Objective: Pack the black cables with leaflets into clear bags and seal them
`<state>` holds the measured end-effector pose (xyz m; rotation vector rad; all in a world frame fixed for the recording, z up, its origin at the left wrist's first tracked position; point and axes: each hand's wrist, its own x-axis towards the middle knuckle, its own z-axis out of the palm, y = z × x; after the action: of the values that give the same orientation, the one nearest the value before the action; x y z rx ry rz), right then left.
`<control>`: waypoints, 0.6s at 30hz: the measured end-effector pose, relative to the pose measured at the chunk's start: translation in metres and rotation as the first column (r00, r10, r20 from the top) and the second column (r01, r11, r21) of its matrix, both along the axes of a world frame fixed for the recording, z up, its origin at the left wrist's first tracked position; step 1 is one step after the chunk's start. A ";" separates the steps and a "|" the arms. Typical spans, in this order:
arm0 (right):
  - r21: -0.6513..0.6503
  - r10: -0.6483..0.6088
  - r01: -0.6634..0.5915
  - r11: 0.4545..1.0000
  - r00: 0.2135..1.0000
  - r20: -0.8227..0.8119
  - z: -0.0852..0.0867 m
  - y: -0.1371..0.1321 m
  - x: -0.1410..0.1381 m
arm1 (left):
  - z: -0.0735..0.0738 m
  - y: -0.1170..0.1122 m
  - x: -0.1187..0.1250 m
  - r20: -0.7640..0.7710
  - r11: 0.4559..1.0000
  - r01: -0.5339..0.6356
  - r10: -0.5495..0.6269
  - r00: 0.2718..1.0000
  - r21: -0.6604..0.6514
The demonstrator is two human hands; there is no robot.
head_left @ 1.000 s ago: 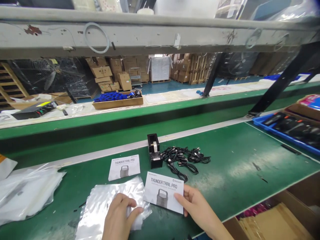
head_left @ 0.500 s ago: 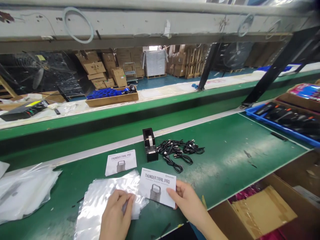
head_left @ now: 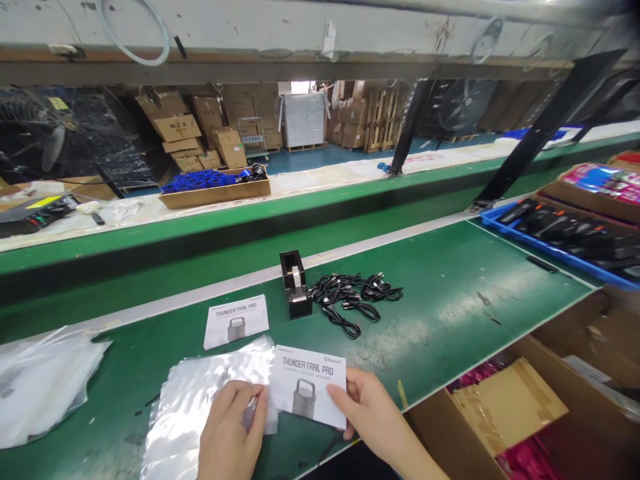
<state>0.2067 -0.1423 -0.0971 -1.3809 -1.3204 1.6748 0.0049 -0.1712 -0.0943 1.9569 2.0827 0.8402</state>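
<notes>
My right hand pinches the right edge of a printed instruction booklet, thumb on top, its cover reading "Thunder Trail Pro". Over a stack of clear plastic bags, my left hand has thumb and forefinger closed on the edge of a plastic bag. The booklet's left edge meets the bags near those fingertips; I cannot tell whether it is inside one. Behind the bags lies another pile of the same booklets. A black tape dispenser stands beside a heap of short black cables.
More plastic bags lie at the left. At the far right is a blue tray of black items. An open carton sits below the bench edge. A raised shelf behind carries a box of blue parts.
The camera view has shifted slightly. The booklet has come a little lower and closer, still in my right hand. My left hand's pinch on the bag looks the same.
</notes>
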 end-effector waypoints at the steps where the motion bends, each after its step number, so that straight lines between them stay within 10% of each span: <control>1: -0.022 0.025 -0.024 0.999 1.000 0.005 0.000 -0.002 0.001 | -0.001 0.000 0.000 -0.003 1.000 0.004 -0.004 1.000 0.006; 10: -0.198 0.144 -0.158 0.967 0.986 -0.084 0.012 0.000 -0.005 | -0.009 0.000 -0.009 -0.114 0.948 0.268 -0.251 0.961 0.171; 18: -0.205 0.343 -0.422 0.883 0.879 -0.330 0.023 0.029 -0.022 | 0.004 -0.005 -0.010 0.180 0.976 0.179 -0.199 0.963 0.121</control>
<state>0.1845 -0.1132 -0.0746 -0.9988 -1.2905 2.3029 -0.0054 -0.1765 -0.0899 1.9980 1.7460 1.0669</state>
